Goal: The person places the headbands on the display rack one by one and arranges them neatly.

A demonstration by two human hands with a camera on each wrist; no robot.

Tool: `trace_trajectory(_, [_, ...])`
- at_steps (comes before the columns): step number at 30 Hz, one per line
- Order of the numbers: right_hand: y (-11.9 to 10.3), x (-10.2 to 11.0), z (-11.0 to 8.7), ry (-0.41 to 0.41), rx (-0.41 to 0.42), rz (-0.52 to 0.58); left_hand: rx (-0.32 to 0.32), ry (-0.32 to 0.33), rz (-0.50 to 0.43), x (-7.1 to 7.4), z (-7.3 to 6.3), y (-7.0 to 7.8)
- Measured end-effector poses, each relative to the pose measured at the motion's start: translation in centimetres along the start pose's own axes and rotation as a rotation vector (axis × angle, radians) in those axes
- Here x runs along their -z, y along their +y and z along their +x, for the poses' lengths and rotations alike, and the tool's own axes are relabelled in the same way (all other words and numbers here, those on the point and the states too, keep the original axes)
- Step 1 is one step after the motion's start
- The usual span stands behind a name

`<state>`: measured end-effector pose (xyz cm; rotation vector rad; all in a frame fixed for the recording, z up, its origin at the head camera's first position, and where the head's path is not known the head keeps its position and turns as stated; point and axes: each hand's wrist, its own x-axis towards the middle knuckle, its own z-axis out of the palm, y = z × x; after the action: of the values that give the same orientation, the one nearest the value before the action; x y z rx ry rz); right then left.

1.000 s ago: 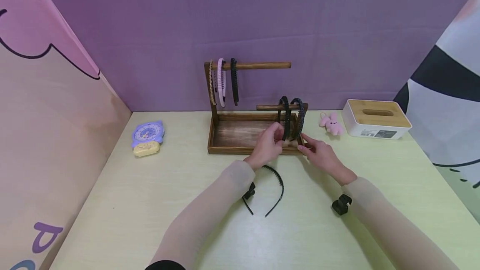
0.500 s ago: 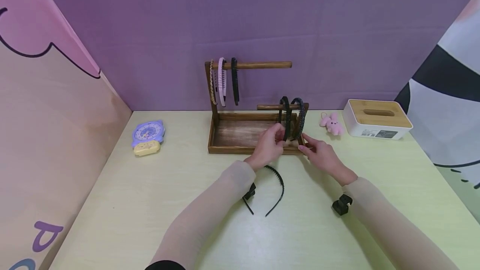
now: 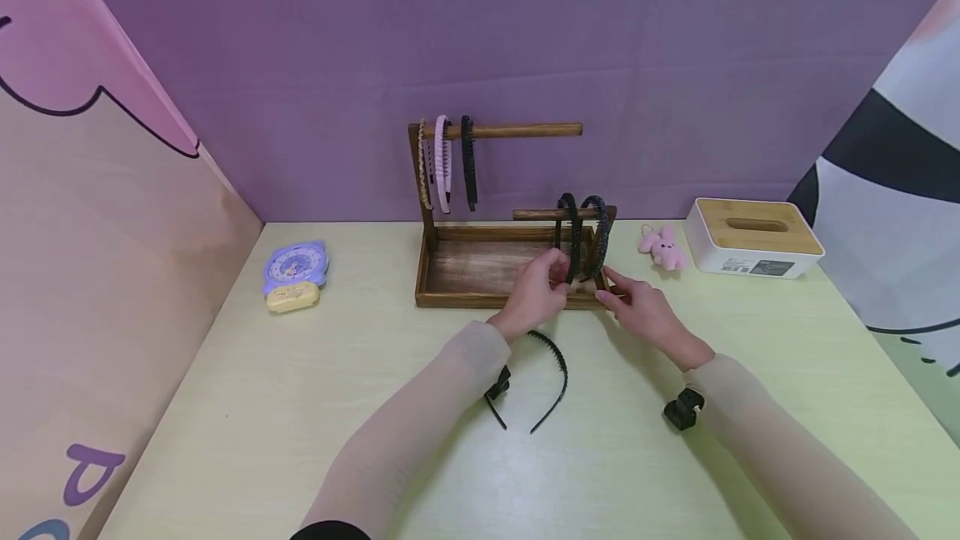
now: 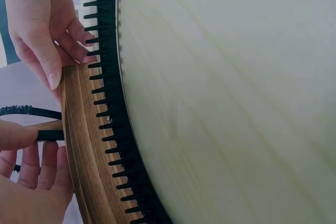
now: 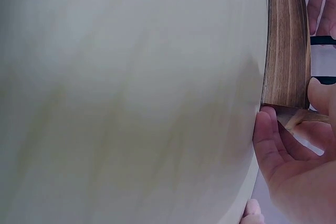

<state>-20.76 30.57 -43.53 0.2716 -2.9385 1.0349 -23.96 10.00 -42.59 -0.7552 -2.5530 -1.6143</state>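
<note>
A wooden headband rack (image 3: 450,302) with a tray base and two bars stands at the back of the table. Two dark headbands hang from its lower right bar. My left hand (image 3: 532,294) pinches the lower end of the inner black headband (image 3: 575,232) between thumb and fingers; the left wrist view shows this black end (image 4: 50,135) in the grip. Outermost on that bar is a beaded dark headband (image 3: 602,227). My right hand (image 3: 641,311) grips the front right corner of the rack, its thumb at the front. Fingers and wood (image 5: 286,40) meet at this corner in the right wrist view.
A black toothed headband (image 3: 562,365) lies on the table under my left forearm. Gold, pink (image 3: 441,165) and black headbands hang on the upper bar. A purple-and-yellow gadget (image 3: 296,269) lies left; a pink plush (image 3: 666,248) and tissue box (image 3: 753,236) stand right.
</note>
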Motion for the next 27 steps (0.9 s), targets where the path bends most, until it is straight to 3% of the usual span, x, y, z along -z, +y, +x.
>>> trace_trajectory(6, [-0.07, -0.03, -0.01, 0.002, 0.005, 0.002, 0.018, 0.008, 0.001, 0.08, -0.06, 0.22])
trace_trajectory(20, [0.14, -0.06, 0.11, 0.014, 0.017, -0.008, -0.008, 0.013, 0.023, -0.04, 0.00, 0.08])
trace_trajectory(27, [0.15, -0.09, 0.13, 0.015, 0.016, -0.006, 0.012, 0.006, -0.022, 0.19, -0.09, -0.16])
